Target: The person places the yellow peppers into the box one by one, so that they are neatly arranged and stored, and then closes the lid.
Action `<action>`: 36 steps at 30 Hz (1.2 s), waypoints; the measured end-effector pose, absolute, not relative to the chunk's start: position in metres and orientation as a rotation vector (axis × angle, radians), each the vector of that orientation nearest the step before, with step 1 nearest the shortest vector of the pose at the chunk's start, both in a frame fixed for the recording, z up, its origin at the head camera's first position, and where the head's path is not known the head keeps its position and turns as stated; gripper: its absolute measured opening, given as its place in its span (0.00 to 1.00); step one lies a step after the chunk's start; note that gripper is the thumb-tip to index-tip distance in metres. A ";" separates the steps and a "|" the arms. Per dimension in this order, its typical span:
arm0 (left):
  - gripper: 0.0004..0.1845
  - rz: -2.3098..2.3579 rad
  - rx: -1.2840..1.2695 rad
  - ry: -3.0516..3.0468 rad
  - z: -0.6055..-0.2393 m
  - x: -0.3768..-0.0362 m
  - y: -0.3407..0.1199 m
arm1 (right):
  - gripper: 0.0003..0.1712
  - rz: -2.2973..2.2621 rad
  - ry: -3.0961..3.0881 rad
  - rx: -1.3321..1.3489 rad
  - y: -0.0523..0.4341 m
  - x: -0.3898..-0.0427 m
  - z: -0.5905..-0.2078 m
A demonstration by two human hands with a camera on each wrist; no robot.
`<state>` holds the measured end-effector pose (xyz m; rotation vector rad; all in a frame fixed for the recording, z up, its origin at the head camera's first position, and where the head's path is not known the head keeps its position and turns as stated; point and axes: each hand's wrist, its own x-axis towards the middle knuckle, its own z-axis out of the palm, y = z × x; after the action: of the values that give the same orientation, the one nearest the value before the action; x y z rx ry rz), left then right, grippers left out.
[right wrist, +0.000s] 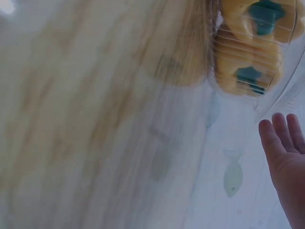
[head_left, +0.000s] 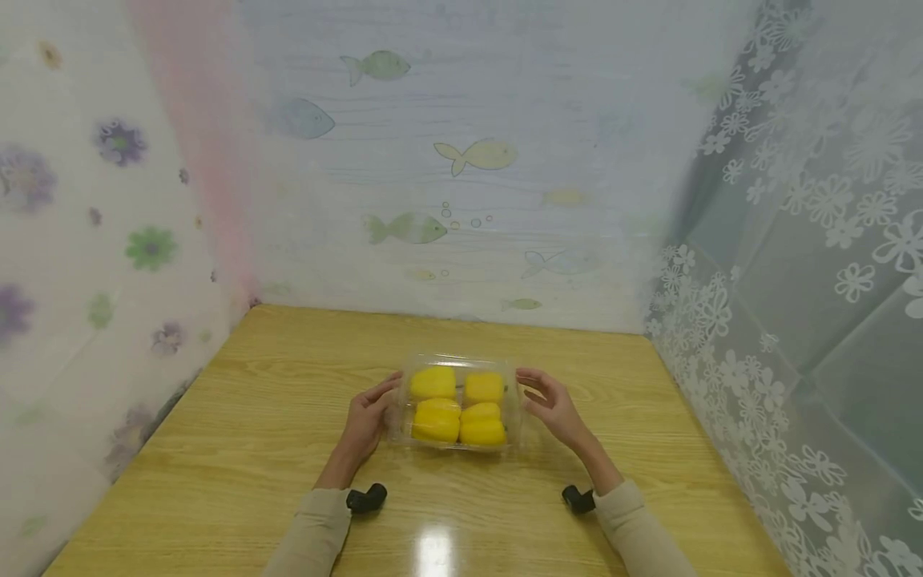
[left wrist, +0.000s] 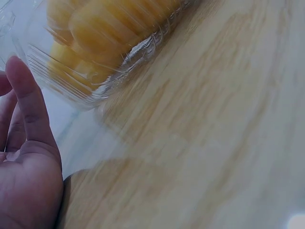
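Observation:
Several yellow bell peppers (head_left: pixel 437 420) sit inside a clear plastic clamshell box (head_left: pixel 461 361) near the middle of the table. Green stems show through the box's ribbed side in the right wrist view. My left hand (head_left: pixel 366 419) is at the box's left side, its fingertips right by the rim. On the opposite side is my right hand (head_left: pixel 557 407), with fingers extended and fingertips close against the right edge. Palm and loosely straight fingers of the left hand appear in the left wrist view, beside the box (left wrist: pixel 86 98). Both thumbs are partly hidden.
The box is on a wood-grain tabletop (head_left: pixel 288 465). A fish-patterned curtain (head_left: pixel 461 200) hangs along the back edge, with flowered sheets at the left (head_left: pixel 151 248) and right (head_left: pixel 829 208). Black wrist mounts (head_left: pixel 368 498) stick out at both sleeves.

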<state>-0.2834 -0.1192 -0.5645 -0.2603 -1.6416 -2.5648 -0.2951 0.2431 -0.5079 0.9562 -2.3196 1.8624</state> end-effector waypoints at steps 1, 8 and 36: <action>0.23 -2.574 -0.248 -1.628 -0.564 -0.283 -0.119 | 0.29 1.857 -2.330 0.958 0.243 -0.295 -0.508; 0.22 -2.603 -0.154 -1.572 -0.561 -0.284 -0.118 | 0.34 1.795 -2.462 0.919 0.248 -0.290 -0.508; 0.23 -2.478 0.069 -2.097 -0.556 -0.260 -0.135 | 0.43 1.991 -2.912 0.928 0.259 -0.260 -0.496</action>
<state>-0.2599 -0.1349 -0.5562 0.0691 -2.0975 -2.4776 -0.2600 0.2592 -0.4956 0.9280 -2.9116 1.9908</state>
